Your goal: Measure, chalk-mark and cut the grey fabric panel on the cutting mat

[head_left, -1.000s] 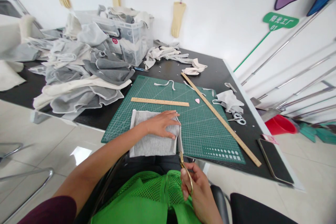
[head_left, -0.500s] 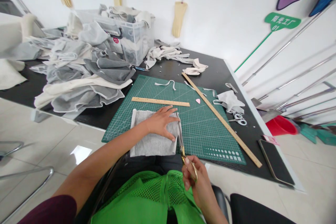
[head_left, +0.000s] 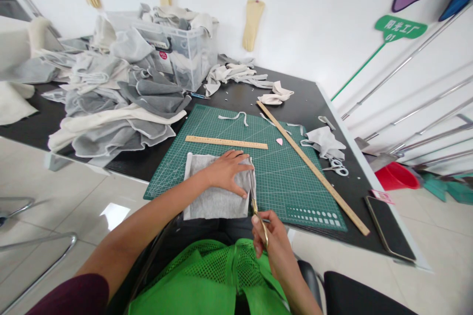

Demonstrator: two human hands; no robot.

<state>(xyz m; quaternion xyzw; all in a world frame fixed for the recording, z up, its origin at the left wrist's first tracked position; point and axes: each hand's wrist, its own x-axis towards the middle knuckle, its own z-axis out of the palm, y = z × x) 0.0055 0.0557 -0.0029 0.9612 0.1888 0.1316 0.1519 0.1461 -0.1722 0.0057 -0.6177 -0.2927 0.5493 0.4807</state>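
Observation:
A grey cloth piece (head_left: 216,203) lies at the near edge of the green cutting mat (head_left: 291,177). My left hand (head_left: 229,173) rests flat on it with fingers spread. Gold-handled scissors (head_left: 263,229) are in my right hand (head_left: 271,236), just off the mat's near edge. Their blades point away from me along the cloth's right edge, where a narrow strip stands partly apart from the rest. The blade tips are hard to make out against the cloth.
A short ruler (head_left: 226,142) and a long ruler (head_left: 314,167) lie on the mat. White scissors (head_left: 337,167) and a phone (head_left: 389,229) are on the right. Left stand a cloth pile (head_left: 111,103) and a filled plastic box (head_left: 185,54).
The scissors' handles have closed together and the blades have come nearer to the cloth's right edge. My left hand has stayed in place on the cloth.

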